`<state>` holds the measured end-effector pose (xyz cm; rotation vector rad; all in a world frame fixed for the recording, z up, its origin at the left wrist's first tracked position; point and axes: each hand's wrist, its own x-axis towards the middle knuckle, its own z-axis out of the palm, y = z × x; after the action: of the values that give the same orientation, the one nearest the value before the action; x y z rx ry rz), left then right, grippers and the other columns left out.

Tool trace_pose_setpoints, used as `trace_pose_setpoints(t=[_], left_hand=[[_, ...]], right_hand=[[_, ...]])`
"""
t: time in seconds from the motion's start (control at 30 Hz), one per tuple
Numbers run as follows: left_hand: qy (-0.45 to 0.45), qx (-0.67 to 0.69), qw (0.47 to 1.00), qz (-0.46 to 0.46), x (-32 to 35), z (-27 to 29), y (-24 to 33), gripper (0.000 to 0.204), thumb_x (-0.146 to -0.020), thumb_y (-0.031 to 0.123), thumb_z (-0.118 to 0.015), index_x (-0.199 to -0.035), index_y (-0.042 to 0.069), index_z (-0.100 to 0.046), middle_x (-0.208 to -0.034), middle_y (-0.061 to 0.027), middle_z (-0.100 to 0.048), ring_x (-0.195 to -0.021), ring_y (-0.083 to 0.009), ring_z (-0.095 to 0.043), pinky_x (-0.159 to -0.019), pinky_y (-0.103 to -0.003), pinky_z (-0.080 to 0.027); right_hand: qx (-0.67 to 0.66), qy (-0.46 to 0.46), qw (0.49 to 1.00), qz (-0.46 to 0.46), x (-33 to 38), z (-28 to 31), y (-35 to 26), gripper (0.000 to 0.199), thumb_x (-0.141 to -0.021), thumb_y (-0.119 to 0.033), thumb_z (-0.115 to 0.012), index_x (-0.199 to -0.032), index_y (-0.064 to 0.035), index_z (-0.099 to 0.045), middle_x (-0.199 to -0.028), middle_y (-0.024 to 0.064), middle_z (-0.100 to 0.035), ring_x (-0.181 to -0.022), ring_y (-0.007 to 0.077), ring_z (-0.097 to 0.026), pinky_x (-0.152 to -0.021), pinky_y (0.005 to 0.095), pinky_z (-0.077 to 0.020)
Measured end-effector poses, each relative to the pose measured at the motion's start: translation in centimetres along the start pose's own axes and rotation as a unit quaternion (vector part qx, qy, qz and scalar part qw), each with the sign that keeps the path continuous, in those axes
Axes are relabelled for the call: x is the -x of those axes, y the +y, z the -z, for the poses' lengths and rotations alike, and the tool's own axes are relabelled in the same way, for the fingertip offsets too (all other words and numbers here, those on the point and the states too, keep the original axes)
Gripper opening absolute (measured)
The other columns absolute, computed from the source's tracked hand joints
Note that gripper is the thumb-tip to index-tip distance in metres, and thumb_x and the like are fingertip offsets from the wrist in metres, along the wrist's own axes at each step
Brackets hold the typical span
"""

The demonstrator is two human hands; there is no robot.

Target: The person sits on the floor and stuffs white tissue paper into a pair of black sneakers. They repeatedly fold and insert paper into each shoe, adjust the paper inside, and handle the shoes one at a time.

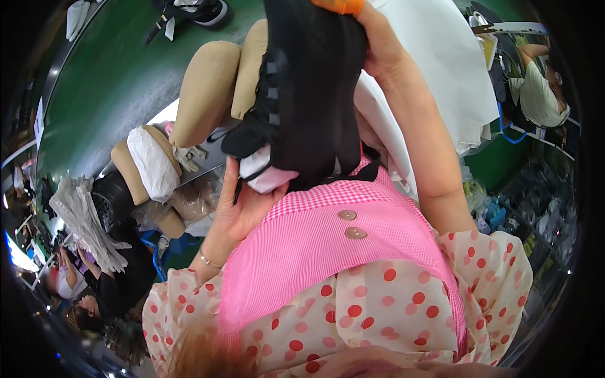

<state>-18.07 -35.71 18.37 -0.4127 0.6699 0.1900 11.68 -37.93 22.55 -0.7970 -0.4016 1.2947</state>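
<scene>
1. Against the pink apron [315, 246], the left hand [242, 208] cups the lower end of a black boot [302, 94], fingers curled on it.
2. The right hand [378, 44] clamps the boot's upper end.
3. Tan shoe lasts [205, 88] lie just beside.

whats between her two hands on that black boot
In the head view, the black boot itself spans the stretch: the right hand grips its upper end, the left hand its lower end, where white paper stuffing pokes out.
</scene>
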Motion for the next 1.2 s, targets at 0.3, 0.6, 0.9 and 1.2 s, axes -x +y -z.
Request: trace_pose_setpoints(t=[0.3,0.6,0.9,1.2], left_hand=[[-0.026,-0.013,1.000,0.009,-0.5,0.6,-0.1,0.055,-0.092,0.032,-0.060,-0.135,0.006,-0.039,-0.141,-0.0142,-0.040,-0.133,-0.0326,-0.034,-0.116,-0.049,-0.022],[-0.061,-0.100,0.993,-0.003,-2.0,1.8,-0.2,0.045,-0.092,0.028,-0.060,-0.130,0.008,-0.045,-0.136,-0.0131,-0.046,-0.128,-0.0305,-0.042,-0.113,-0.047,-0.029],[0.026,-0.128,0.991,-0.012,-2.7,0.6,-0.4,0.036,-0.092,0.026,-0.062,-0.124,0.012,-0.051,-0.132,-0.0101,-0.050,-0.123,-0.0281,-0.047,-0.105,-0.050,-0.038],[-0.012,-0.114,0.993,0.001,0.0,1.0,-0.2,0.038,-0.090,0.015,-0.063,-0.124,0.006,-0.050,-0.128,-0.0117,-0.052,-0.123,-0.0290,-0.047,-0.110,-0.050,-0.031]], right_hand=[[-0.067,-0.003,0.997,0.028,-0.3,-0.1,1.5,0.048,-0.085,-0.011,-0.060,-0.131,-0.0029,-0.047,-0.104,0.0114,-0.062,-0.091,0.0211,-0.064,-0.083,0.0320,-0.0531],[-0.013,0.000,0.998,0.064,1.0,-3.3,0.7,0.049,-0.084,-0.006,-0.058,-0.131,-0.0028,-0.045,-0.108,0.0122,-0.060,-0.091,0.0211,-0.063,-0.083,0.0307,-0.0525],[-0.002,0.016,0.998,0.064,1.5,-2.5,0.5,0.053,-0.082,-0.007,-0.062,-0.132,-0.0038,-0.046,-0.113,0.0103,-0.059,-0.095,0.0201,-0.062,-0.086,0.0297,-0.0515],[-0.059,-0.047,0.997,0.022,1.4,-3.3,1.0,0.053,-0.083,-0.009,-0.061,-0.133,-0.0046,-0.046,-0.112,0.0129,-0.061,-0.094,0.0210,-0.064,-0.086,0.0330,-0.0531]])
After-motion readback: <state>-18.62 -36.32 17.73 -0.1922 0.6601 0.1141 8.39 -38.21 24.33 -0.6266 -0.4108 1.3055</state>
